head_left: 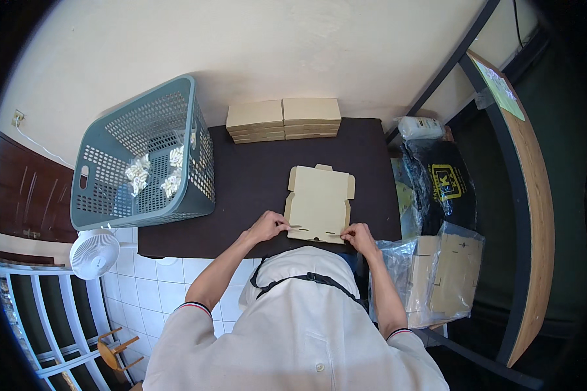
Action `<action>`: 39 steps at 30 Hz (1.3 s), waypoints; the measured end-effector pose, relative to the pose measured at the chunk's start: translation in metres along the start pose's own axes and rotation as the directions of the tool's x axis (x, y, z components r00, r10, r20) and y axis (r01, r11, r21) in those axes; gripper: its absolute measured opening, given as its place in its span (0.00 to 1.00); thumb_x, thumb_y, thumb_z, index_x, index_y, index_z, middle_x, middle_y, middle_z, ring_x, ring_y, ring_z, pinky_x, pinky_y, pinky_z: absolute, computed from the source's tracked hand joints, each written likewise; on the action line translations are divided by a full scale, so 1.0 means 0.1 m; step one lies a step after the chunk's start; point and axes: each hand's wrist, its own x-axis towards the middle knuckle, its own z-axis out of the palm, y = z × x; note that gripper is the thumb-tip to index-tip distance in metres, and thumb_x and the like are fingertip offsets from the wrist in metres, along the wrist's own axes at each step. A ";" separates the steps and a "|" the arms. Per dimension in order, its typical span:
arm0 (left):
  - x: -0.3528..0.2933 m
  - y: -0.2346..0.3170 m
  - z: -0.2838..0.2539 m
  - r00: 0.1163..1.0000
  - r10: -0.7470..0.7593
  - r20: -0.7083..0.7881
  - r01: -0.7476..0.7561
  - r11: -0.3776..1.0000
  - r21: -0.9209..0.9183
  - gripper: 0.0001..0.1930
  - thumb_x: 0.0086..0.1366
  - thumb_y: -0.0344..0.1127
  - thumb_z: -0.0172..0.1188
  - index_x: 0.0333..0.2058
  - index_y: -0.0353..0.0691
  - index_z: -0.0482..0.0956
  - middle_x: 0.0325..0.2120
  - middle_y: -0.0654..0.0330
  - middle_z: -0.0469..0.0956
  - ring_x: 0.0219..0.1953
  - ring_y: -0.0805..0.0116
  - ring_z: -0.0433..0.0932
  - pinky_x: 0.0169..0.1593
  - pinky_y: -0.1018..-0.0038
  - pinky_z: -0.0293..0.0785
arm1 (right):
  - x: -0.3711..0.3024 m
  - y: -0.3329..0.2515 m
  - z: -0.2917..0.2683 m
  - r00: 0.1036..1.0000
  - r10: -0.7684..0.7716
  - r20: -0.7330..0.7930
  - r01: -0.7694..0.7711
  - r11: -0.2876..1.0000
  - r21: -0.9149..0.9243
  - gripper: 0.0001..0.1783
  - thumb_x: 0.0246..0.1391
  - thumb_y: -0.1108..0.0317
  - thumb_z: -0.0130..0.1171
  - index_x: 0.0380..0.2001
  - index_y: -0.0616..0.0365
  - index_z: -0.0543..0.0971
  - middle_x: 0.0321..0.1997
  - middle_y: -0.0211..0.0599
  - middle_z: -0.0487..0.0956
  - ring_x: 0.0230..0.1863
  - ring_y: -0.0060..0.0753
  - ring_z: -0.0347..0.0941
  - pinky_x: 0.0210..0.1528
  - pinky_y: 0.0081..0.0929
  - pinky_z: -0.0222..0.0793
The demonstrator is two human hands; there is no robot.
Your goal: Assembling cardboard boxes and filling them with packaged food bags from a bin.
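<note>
Cardboard box, flanked by left hand at its 8 o'clock and right hand at 4 o'clock; each pinches its edge between fingertips.

Soft, even light; bent rim, black corners; beyond the right edge of the surface, dimness seemingly hides detail.

Bench is pretty much a dark brown top, mid-frame. Big grey-green perforated basket hogging the left side, two neat cardboard stacks side by side at upper centre, and one opened-out cardboard box lying around the middle of the frame.
</note>
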 end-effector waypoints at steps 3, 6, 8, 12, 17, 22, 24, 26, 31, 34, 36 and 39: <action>0.00 0.09 0.10 0.997 -0.013 -0.072 0.019 0.997 0.073 0.10 0.59 0.35 0.73 0.36 0.36 0.91 0.33 0.45 0.87 0.35 0.46 0.85 0.44 0.57 0.81 | -0.02 -0.04 0.02 0.994 -0.098 -0.044 0.096 0.995 -0.040 0.08 0.51 0.76 0.74 0.37 0.64 0.90 0.31 0.50 0.84 0.35 0.48 0.84 0.39 0.40 0.77; 0.02 0.20 0.29 0.985 -0.025 -0.169 0.067 0.968 0.244 0.10 0.59 0.39 0.73 0.32 0.37 0.92 0.30 0.44 0.86 0.34 0.43 0.85 0.43 0.54 0.81 | -0.07 -0.08 0.07 0.989 -0.108 -0.106 0.104 0.994 -0.041 0.08 0.51 0.75 0.74 0.36 0.63 0.90 0.30 0.51 0.81 0.36 0.53 0.81 0.39 0.45 0.74; 0.02 0.21 0.44 0.968 -0.012 -0.252 0.105 0.927 0.359 0.10 0.59 0.38 0.71 0.29 0.37 0.91 0.27 0.43 0.85 0.31 0.42 0.84 0.42 0.51 0.81 | -0.10 -0.09 0.13 0.990 -0.062 -0.123 0.060 0.998 -0.023 0.08 0.51 0.74 0.74 0.36 0.63 0.89 0.31 0.52 0.81 0.36 0.55 0.80 0.39 0.47 0.74; 0.03 0.18 0.56 0.978 -0.022 -0.205 0.136 0.816 0.561 0.11 0.59 0.39 0.71 0.29 0.35 0.90 0.29 0.43 0.85 0.35 0.43 0.85 0.42 0.52 0.80 | -0.17 -0.19 0.28 0.975 -0.035 -0.221 0.008 0.992 -0.122 0.09 0.56 0.69 0.71 0.36 0.63 0.89 0.32 0.56 0.80 0.37 0.61 0.79 0.41 0.51 0.74; -0.11 0.09 0.52 0.985 0.046 -0.168 0.012 0.946 0.325 0.10 0.62 0.35 0.69 0.30 0.32 0.88 0.29 0.42 0.84 0.33 0.43 0.85 0.42 0.52 0.81 | -0.22 -0.24 0.20 0.985 -0.072 -0.159 0.048 0.988 -0.149 0.12 0.60 0.68 0.67 0.42 0.65 0.88 0.34 0.59 0.80 0.37 0.60 0.80 0.41 0.50 0.75; -0.27 0.24 0.41 0.979 0.038 -0.198 -0.023 0.996 0.082 0.09 0.65 0.31 0.65 0.36 0.29 0.86 0.32 0.42 0.85 0.36 0.41 0.85 0.44 0.54 0.81 | -0.27 -0.23 0.02 0.994 -0.045 -0.098 0.050 0.998 0.048 0.21 0.56 0.70 0.66 0.51 0.69 0.82 0.35 0.53 0.82 0.37 0.49 0.82 0.44 0.42 0.79; -0.32 0.26 0.38 0.984 -0.052 -0.168 0.052 0.999 -0.004 0.09 0.66 0.31 0.64 0.38 0.29 0.86 0.33 0.42 0.85 0.37 0.40 0.84 0.44 0.55 0.81 | -0.25 -0.25 -0.05 0.998 -0.047 -0.039 0.051 0.992 0.111 0.24 0.54 0.70 0.67 0.53 0.69 0.79 0.35 0.50 0.82 0.37 0.45 0.82 0.45 0.39 0.80; -0.34 0.23 0.37 0.981 0.059 -0.184 -0.052 0.998 0.046 0.09 0.68 0.31 0.63 0.38 0.29 0.85 0.34 0.42 0.85 0.38 0.40 0.84 0.44 0.55 0.81 | -0.26 -0.23 -0.07 0.993 -0.110 0.043 0.107 0.992 0.069 0.27 0.49 0.72 0.67 0.55 0.65 0.78 0.35 0.48 0.82 0.38 0.43 0.82 0.48 0.39 0.81; -0.32 0.16 0.43 0.978 0.099 -0.185 -0.085 0.993 0.083 0.08 0.69 0.30 0.63 0.38 0.30 0.86 0.34 0.43 0.85 0.39 0.41 0.84 0.46 0.55 0.80 | -0.33 -0.24 -0.04 0.993 -0.104 0.047 0.103 0.994 0.022 0.22 0.48 0.75 0.71 0.49 0.62 0.79 0.38 0.48 0.82 0.41 0.47 0.82 0.48 0.41 0.81; -0.32 0.12 0.45 0.972 0.142 -0.186 -0.113 0.980 0.161 0.09 0.69 0.31 0.63 0.38 0.30 0.86 0.34 0.43 0.85 0.39 0.41 0.84 0.46 0.55 0.80 | -0.35 -0.22 0.10 0.993 -0.109 -0.049 0.105 0.992 -0.067 0.18 0.49 0.74 0.73 0.43 0.62 0.80 0.38 0.49 0.82 0.41 0.51 0.82 0.45 0.44 0.79; -0.33 0.19 0.43 0.983 0.101 -0.153 -0.069 0.978 0.198 0.13 0.65 0.36 0.70 0.40 0.30 0.87 0.36 0.46 0.87 0.41 0.45 0.85 0.48 0.56 0.81 | -0.36 -0.19 0.13 0.983 -0.140 -0.121 0.125 0.984 -0.125 0.16 0.49 0.74 0.74 0.40 0.62 0.80 0.38 0.50 0.82 0.40 0.53 0.81 0.43 0.46 0.78; -0.37 0.46 0.29 0.997 0.042 -0.068 -0.031 0.988 0.152 0.19 0.59 0.42 0.76 0.41 0.32 0.86 0.36 0.48 0.86 0.41 0.46 0.84 0.49 0.57 0.80 | -0.35 -0.15 0.10 0.980 -0.137 -0.145 0.126 0.988 -0.086 0.11 0.50 0.75 0.73 0.37 0.63 0.83 0.34 0.49 0.81 0.37 0.53 0.81 0.40 0.46 0.75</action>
